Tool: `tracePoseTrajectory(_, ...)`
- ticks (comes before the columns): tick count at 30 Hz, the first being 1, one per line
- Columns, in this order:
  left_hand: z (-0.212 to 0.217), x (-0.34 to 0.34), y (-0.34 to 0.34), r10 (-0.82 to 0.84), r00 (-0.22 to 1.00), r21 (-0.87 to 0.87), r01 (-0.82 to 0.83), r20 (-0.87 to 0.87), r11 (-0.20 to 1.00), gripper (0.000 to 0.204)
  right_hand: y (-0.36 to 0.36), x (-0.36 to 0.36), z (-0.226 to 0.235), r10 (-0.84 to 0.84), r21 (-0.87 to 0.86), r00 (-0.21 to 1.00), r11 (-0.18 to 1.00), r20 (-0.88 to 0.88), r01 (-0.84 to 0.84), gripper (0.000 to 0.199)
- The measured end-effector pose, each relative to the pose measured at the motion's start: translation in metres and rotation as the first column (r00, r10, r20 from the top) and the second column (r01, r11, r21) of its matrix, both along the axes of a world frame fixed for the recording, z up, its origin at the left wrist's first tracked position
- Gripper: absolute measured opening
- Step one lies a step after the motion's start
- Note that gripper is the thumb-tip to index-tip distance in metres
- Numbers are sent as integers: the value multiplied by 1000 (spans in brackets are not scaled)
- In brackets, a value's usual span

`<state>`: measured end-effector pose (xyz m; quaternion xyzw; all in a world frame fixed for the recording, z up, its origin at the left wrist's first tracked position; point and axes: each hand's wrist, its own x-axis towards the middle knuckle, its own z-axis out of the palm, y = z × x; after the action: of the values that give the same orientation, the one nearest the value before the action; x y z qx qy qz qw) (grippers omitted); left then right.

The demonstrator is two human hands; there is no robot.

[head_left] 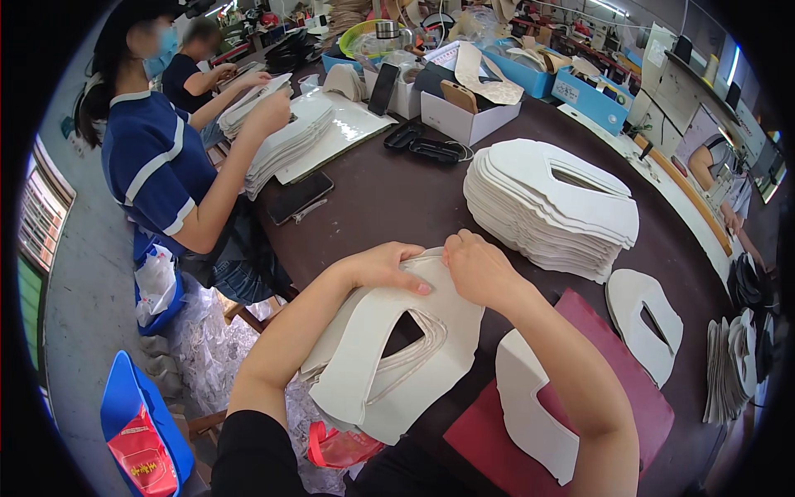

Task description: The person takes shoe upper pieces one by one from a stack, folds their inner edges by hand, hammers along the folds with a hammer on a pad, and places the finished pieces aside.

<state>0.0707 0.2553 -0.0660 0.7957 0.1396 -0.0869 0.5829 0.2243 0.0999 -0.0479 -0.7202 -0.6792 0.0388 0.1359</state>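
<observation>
Several white shoe-upper pieces, curved and with an opening in the middle, lie loosely layered in front of me and overhang the table's near edge. My left hand grips their far edge, thumb on top and the other fingers mostly out of sight. Close beside it, my right hand has its fingers pinched on the same far edge; the fingertips are partly hidden. Beyond my right hand stands a tall stack of like white pieces. Under my right forearm, a single white piece rests on a dark red board.
Another cut piece lies at the right. A co-worker at the left handles a similar stack. Phone, black case and white box sit farther back. A blue bin stands at lower left.
</observation>
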Motion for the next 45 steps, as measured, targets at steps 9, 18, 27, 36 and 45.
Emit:
tracePoseTrajectory(9,-3,3,-7,-43,999,57,41,30,998,58,-27,4,-17,82,236,993,970,-88,-59,8)
tracePoseTrajectory(18,5,3,-3,8,1000,-5,-8,-23,1000,61,-27,17,1,-18,286,863,940,-505,187,13)
tracePoseTrajectory(27,8,2,-5,15,998,-3,-15,-56,1000,57,-32,0,-5,-215,59,867,961,-450,269,31)
tracePoseTrajectory(36,9,6,-3,-9,997,-60,5,-74,998,62,2,11,-16,-462,-67,685,852,-564,520,21)
tracePoseTrajectory(45,49,-33,-13,152,984,-11,-151,98,988,65,-64,-25,3,-368,-214,411,903,-834,373,108)
